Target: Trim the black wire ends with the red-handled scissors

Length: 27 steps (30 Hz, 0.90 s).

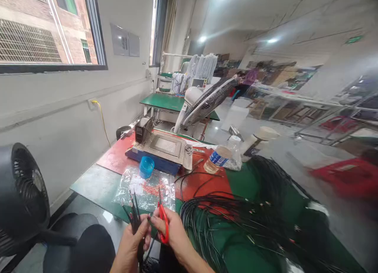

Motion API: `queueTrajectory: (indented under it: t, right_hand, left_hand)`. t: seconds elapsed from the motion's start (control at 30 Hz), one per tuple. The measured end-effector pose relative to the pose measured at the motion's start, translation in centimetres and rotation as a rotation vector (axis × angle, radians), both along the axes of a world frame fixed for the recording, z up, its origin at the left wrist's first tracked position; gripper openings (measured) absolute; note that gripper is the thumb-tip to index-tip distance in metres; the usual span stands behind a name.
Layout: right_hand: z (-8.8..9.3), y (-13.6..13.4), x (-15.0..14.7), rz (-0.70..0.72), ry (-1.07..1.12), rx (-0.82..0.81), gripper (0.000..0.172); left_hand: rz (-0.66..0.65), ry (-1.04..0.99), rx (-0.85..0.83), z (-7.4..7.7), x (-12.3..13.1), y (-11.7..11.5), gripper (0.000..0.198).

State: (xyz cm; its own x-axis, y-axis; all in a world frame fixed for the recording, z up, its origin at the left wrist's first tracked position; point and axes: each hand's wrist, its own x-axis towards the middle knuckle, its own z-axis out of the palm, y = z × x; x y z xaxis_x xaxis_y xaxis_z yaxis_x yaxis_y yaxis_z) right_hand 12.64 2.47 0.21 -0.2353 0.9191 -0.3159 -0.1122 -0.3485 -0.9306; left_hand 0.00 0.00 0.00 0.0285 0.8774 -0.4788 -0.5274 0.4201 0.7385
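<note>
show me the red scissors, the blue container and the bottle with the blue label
red scissors (162, 211): head view, on the handle
blue container (145, 171): head view, on its wall
bottle (217, 159): head view, on its label

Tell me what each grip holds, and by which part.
Left grip: cables, below their upper ends. Right grip: scissors, by the handles.

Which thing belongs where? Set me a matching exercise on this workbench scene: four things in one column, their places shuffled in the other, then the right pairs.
Things
1. Red-handled scissors
2. Small bunch of black wires
3. Small red bits
4. Yellow cord

Places
A. Scattered on the clear plastic sheet
B. In the left hand
C. Running down from the wall socket
D. In the right hand

Right pairs: 1-D, 2-B, 3-A, 4-C
</note>
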Motion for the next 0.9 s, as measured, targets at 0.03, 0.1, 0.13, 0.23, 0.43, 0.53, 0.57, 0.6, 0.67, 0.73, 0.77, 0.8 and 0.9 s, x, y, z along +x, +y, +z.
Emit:
queueTrajectory:
  t: [0.03, 0.1, 0.13, 0.23, 0.43, 0.53, 0.57, 0.6, 0.67, 0.73, 0.77, 0.8, 0.9]
  right_hand:
    - [-0.2, 0.0, 0.0, 0.001, 0.014, -0.009, 0.050]
    - [-0.5, -0.2, -0.1, -0.008, -0.020, 0.059, 0.047]
    - [-0.6, -0.3, 0.0, -0.017, -0.069, 0.136, 0.044]
    - [-0.3, -0.8, 0.4, -0.071, -0.352, 0.570, 0.029]
    - [0.3, -1.0, 0.8, 0.013, -0.814, 1.471, 0.023]
    - [0.3, -0.7, 0.7, 0.092, -0.897, 1.612, 0.023]
    - [0.3, -0.6, 0.6, 0.123, -0.912, 1.638, 0.025]
    - [0.4, -0.5, 0.7, 0.153, -0.922, 1.659, 0.026]
    - [0.7, -0.4, 0.9, 0.192, -0.920, 1.697, 0.028]
    - [1.3, -0.1, 1.2, 0.197, -0.880, 1.725, 0.026]
    - [1.7, 0.2, 1.3, 0.167, -0.848, 1.729, 0.025]
    - [2.2, 0.7, 1.5, 0.113, -0.814, 1.721, 0.024]
    - [3.6, 3.0, 1.8, -0.129, -0.742, 1.545, 0.018]
  left_hand:
    - [-0.009, 0.013, 0.012, 0.0, 0.1, 0.0, 0.039]
    - [-0.007, 0.011, 0.011, 0.0, 0.1, 0.1, 0.036]
    - [0.004, -0.004, -0.002, 0.0, 0.1, 0.1, 0.034]
    - [0.082, -0.113, -0.088, -0.1, -0.1, 0.2, 0.030]
    - [0.150, -0.311, -0.216, 0.1, -0.5, 0.1, 0.014]
    - [0.169, -0.406, -0.246, 0.3, -0.4, 0.0, 0.004]
    - [0.180, -0.436, -0.261, 0.4, -0.4, 0.0, 0.005]
    - [0.184, -0.463, -0.272, 0.5, -0.3, 0.1, 0.005]
    - [0.166, -0.481, -0.278, 0.8, -0.3, 0.1, 0.004]
    - [0.153, -0.438, -0.260, 0.9, -0.4, 0.0, 0.008]
    - [0.158, -0.401, -0.247, 0.9, -0.6, 0.0, 0.015]
    - [0.174, -0.362, -0.230, 0.7, -0.8, -0.1, 0.023]
    - [0.216, -0.280, -0.129, -1.1, -2.2, -0.5, 0.041]
